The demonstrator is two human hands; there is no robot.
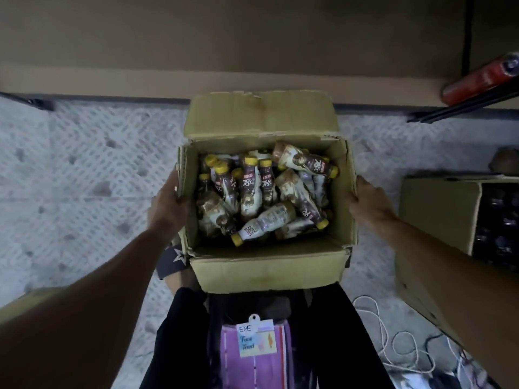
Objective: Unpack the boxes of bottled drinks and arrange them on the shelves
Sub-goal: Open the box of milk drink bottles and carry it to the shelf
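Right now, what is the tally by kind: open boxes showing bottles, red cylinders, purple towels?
Open brown cardboard boxes of bottles: 2, the held box and the right box
Red cylinder, upper right: 1
Purple tagged towel: 1
Total: 4

An open cardboard box (269, 272) is held between the left hand (165, 204), which grips its left wall, and the right hand (369, 204), which is laid against its right wall; the far and near flaps are folded outward; between the two grips a jumble of brown-and-white bottles (250, 192) with yellow caps is seen, some upright nearer the left grip, others tilted or lying toward the right; beyond the right grip a second box (438, 214) is set apart, seemingly filled with dark bottles.
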